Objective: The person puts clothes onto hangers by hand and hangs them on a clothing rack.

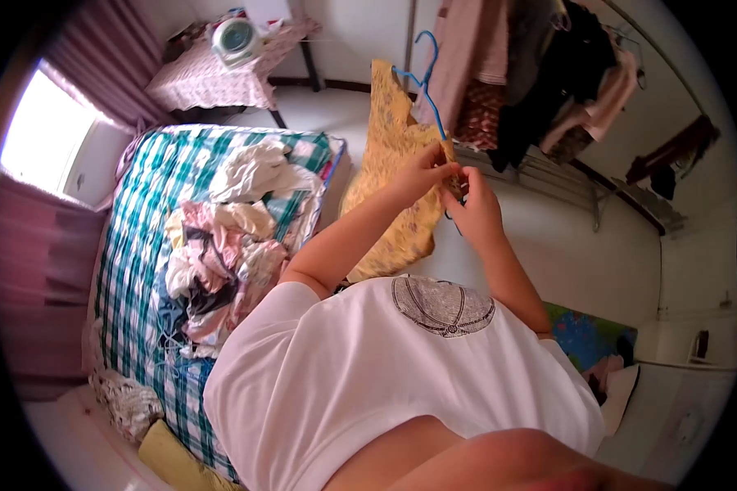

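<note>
A yellow patterned garment (397, 213) hangs from a blue clothes hanger (427, 82) in front of me. The hanger's hook points up, and one of its arms shows at the garment's upper left. My left hand (422, 173) is closed on the garment's edge near the hanger's lower right end. Close beside it, my right hand (477, 209) pinches the same part of the garment, thumb and fingers pressed together. The fingertips of both hands nearly meet. The cloth between them is partly hidden by the fingers.
To the left stands a bed with a green checked sheet (131, 254), bearing a heap of crumpled clothes (221, 262) and several blue hangers (172, 327). Hanging clothes (540, 82) line a rack on the right. A table (196, 86) with a fan (236, 39) stands behind.
</note>
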The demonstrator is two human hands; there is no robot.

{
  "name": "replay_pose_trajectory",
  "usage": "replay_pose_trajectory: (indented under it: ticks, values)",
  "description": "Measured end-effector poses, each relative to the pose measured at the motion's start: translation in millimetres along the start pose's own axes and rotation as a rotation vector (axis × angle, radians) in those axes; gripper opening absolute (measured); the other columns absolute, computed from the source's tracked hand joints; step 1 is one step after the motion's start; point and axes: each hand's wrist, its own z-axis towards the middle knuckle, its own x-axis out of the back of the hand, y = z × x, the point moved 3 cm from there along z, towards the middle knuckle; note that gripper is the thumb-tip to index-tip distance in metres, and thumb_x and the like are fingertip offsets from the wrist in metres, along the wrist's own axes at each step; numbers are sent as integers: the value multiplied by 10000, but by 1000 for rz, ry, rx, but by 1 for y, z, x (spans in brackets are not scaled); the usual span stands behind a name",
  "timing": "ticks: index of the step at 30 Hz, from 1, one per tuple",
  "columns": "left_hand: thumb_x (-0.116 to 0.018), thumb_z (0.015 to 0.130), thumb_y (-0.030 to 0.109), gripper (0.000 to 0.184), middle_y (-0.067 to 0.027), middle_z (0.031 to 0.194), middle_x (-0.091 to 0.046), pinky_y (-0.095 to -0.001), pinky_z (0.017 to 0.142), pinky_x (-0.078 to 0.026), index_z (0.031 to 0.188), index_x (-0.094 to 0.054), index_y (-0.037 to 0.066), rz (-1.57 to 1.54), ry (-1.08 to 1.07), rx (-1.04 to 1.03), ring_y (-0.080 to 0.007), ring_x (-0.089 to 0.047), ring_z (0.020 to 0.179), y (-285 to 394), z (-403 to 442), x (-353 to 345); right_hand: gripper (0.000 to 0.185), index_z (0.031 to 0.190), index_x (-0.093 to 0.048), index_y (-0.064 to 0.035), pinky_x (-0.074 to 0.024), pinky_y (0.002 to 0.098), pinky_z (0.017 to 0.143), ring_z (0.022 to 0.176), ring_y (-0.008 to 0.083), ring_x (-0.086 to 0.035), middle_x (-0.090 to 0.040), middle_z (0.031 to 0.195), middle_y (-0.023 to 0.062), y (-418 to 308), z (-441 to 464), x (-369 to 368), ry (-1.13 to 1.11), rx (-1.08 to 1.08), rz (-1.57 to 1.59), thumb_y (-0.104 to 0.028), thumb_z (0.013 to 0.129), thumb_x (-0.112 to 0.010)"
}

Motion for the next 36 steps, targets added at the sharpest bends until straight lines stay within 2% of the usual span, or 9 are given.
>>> replay_pose_trajectory:
  ticks: [8, 12, 13, 17, 20, 24, 28, 32, 36]
  values:
    - [-557, 831, 124, 199, -16, 888, -540, -229, 730, -406, 995, -486, 36, 72, -211, 50, -90, -508, 828, -42, 59, -106, 167, 915, -500, -46, -434, 390, 561, 659, 332, -557, -582, 729, 142, 82, -19, 70, 155, -201, -245, -175, 816, -539]
    - [-534, 839, 118, 192, -32, 926, -540, -253, 757, -402, 1003, -508, 21, 82, -342, 101, -104, -511, 853, -45, 99, -136, 142, 851, -511, -12, -393, 305, 505, 539, 203, -532, -559, 652, 112, 137, -15, 104, 228, -289, 163, -149, 824, -536]
    - [-513, 846, 112, 178, -30, 932, -541, -258, 755, -401, 1001, -516, 24, 123, -312, 44, -113, -509, 856, -36, 107, -143, 143, 804, -505, 1, -348, 250, 481, 507, 108, -454, -515, 593, 69, 149, -13, 115, 229, -317, 264, -135, 821, -545]
    - [-497, 833, 72, 158, -47, 901, -538, -278, 750, -399, 986, -521, 39, 283, -217, -161, -159, -516, 843, -37, 176, -146, 181, 721, -485, 8, -307, 226, 458, 498, 55, -376, -449, 554, 4, 203, -4, 170, 163, -359, 322, -125, 797, -580]
    - [-533, 771, 48, 178, -100, 887, -538, -305, 692, -409, 948, -524, 35, 530, 1, -597, -234, -530, 802, -29, 235, -141, 155, 716, -487, 8, -303, 221, 455, 511, 42, -374, -449, 562, -15, 251, 3, 217, 133, -346, 243, -93, 781, -583]
    - [-512, 739, -12, 230, -98, 951, -537, -361, 859, -323, 961, -531, 47, 804, 222, -738, -288, -470, 972, -12, 299, -146, 134, 693, -493, 8, -295, 206, 456, 517, 26, -373, -454, 562, -31, 282, 23, 275, 78, -454, 304, -53, 753, -596]
    - [-459, 785, 38, 223, -86, 945, -555, -367, 901, -277, 992, -540, 49, 904, -29, -591, -246, -476, 998, -40, 359, -148, 119, 682, -513, 7, -292, 196, 449, 502, 20, -370, -457, 559, -40, 316, 35, 310, 92, -480, 318, -39, 740, -606]
    - [-423, 827, 89, 156, -113, 776, -559, -395, 784, -338, 886, -552, 25, 817, -318, -389, -287, -515, 827, -72, 396, -158, 106, 687, -525, 2, -294, 193, 449, 502, 20, -374, -462, 563, -40, 353, 38, 325, 145, -500, 385, -38, 736, -611]
    - [-424, 830, 152, 153, -98, 714, -546, -374, 687, -349, 812, -544, 59, 862, -256, -560, -278, -515, 746, -72, 411, -186, 102, 690, -530, 0, -299, 192, 454, 508, 21, -380, -464, 571, -40, 376, 47, 344, 171, -546, 371, -40, 732, -614]
